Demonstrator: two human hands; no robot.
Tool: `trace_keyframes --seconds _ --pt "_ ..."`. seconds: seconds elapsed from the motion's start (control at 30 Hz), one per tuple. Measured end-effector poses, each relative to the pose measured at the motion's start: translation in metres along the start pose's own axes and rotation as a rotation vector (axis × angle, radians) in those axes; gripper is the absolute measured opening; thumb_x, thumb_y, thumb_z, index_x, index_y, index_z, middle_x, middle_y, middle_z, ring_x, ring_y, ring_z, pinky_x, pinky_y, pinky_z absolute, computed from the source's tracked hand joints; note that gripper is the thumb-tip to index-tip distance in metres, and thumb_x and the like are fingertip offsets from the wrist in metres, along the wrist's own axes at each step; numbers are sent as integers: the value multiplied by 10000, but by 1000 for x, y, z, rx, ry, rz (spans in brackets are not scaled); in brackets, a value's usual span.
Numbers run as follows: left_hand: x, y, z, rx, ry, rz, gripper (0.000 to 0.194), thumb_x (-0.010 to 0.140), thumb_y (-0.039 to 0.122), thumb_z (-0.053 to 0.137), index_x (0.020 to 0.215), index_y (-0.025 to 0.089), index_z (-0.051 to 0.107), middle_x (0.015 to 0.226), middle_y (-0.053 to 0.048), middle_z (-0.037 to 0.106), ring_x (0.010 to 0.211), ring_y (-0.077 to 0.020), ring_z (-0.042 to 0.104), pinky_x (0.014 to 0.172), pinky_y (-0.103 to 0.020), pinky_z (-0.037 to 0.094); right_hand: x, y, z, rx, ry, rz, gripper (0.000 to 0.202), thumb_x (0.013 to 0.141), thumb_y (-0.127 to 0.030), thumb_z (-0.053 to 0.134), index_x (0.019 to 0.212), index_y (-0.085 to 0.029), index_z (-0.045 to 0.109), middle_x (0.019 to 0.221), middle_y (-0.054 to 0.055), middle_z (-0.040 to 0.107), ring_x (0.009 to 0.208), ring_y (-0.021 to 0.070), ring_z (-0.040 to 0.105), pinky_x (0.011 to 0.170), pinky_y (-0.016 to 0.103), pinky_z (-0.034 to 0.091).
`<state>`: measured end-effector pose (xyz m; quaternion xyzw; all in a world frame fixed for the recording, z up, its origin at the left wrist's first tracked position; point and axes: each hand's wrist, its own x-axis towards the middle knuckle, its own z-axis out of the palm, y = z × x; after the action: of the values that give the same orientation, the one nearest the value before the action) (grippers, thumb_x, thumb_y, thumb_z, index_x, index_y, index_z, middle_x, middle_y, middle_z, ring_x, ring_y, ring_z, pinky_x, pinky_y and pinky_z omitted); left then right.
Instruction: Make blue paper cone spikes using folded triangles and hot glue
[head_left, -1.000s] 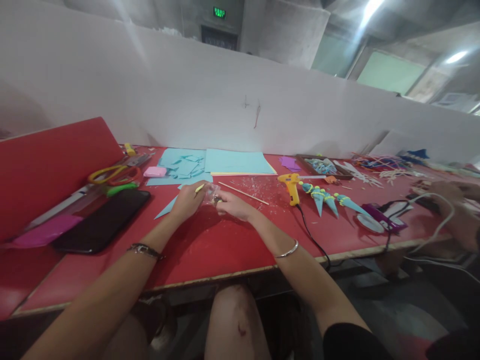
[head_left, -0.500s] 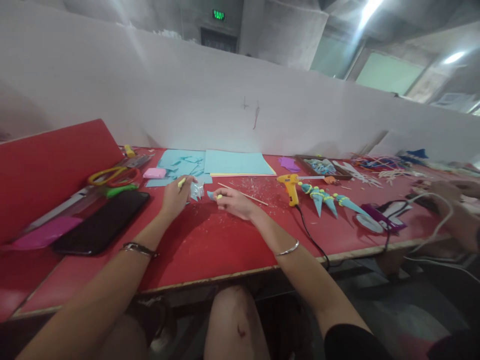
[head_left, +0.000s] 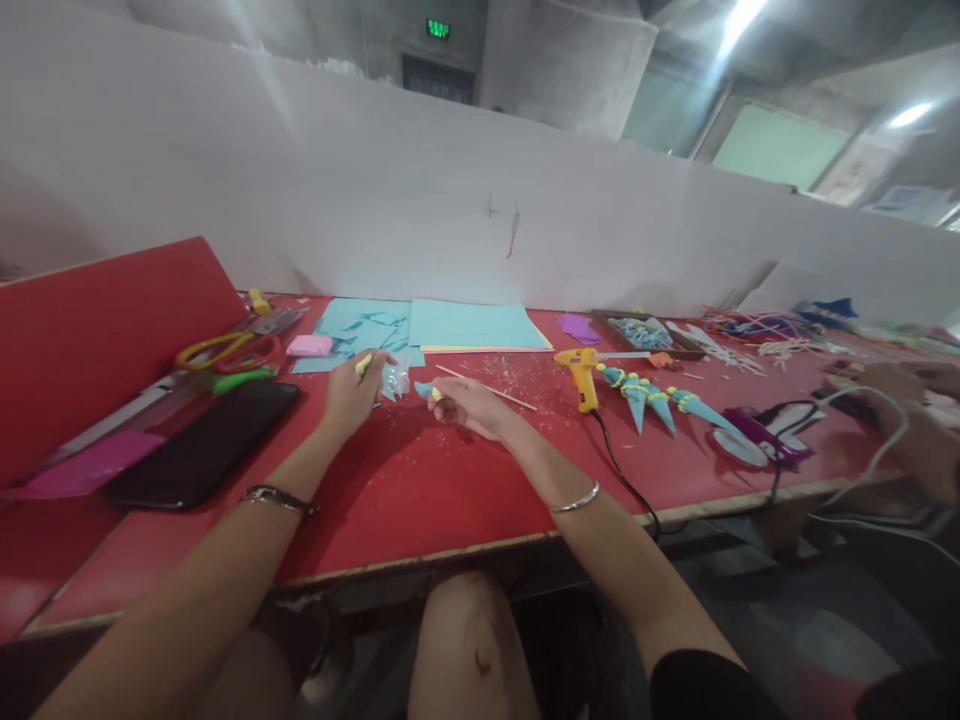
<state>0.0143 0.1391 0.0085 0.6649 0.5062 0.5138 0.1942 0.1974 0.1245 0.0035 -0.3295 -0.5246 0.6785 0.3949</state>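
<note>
My left hand (head_left: 348,396) is closed above the red table, with a small pale-yellow piece (head_left: 363,365) showing at its thumb. Its fingertips are by a small clear plastic bag (head_left: 396,377). Closed too, my right hand (head_left: 474,408) pinches a small light-blue pointed piece (head_left: 423,389), whose tip points left. A bit of yellow shows beside the fingers there. A thin wooden stick (head_left: 517,401) lies just behind this hand.
Right of my hands stand a yellow glue gun (head_left: 580,378) with a cord and blue cones (head_left: 637,400) trimmed in yellow. Blue paper sheets (head_left: 476,326) lie behind. At left are a black phone (head_left: 206,445) and scissors (head_left: 217,352). A co-worker's hands (head_left: 900,400) are far right.
My right hand has turned slightly, and the blue piece in it has tilted a little. My left hand stays almost where it was.
</note>
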Motion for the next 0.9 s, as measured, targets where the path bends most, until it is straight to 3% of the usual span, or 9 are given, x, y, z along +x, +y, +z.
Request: trace_keyframes --seconds 0.13,0.37,0.47,0.57,0.7,0.9 --pt "-2 4 3 -14 -40 -29 341 849 415 367 802 171 600 407 54 403 375 -100 392 419 -214 322 1 0 0 -14 93 -28 401 630 -528 671 611 -155 525 556 -40 551 447 36 456 483 199 349" --pt "-6 4 8 -83 -105 -26 372 873 447 340 829 169 583 440 62 423 345 -76 356 380 -193 297 2 -4 3 186 117 10 193 640 -204 689 795 -158 584 670 -25 629 578 65 568 611 210 450" --pt "-5 1 8 -90 -102 -25 373 874 451 336 826 170 577 445 59 426 362 -79 371 389 -191 305 3 -5 3 328 120 6 182 679 -274 670 748 -157 549 631 -37 590 544 56 529 567 202 439" --pt "-4 0 8 -81 -104 -17 366 872 433 338 811 169 584 437 57 420 376 -81 382 397 -189 308 4 -2 0 322 156 -30 266 670 -334 692 660 -163 489 560 -62 519 472 29 429 482 169 362" --pt "-4 2 8 -69 -89 -12 363 871 419 337 795 168 588 441 54 418 387 -82 386 403 -190 310 5 3 -3 280 151 -44 267 656 -274 709 650 -161 468 561 -64 508 467 15 363 466 153 308" --pt "-5 2 7 -61 -87 -15 364 867 432 341 799 176 591 440 59 399 396 -88 379 408 -197 306 2 -2 -3 311 114 -15 45 734 -117 558 766 -147 549 617 -28 550 524 42 431 540 178 388"
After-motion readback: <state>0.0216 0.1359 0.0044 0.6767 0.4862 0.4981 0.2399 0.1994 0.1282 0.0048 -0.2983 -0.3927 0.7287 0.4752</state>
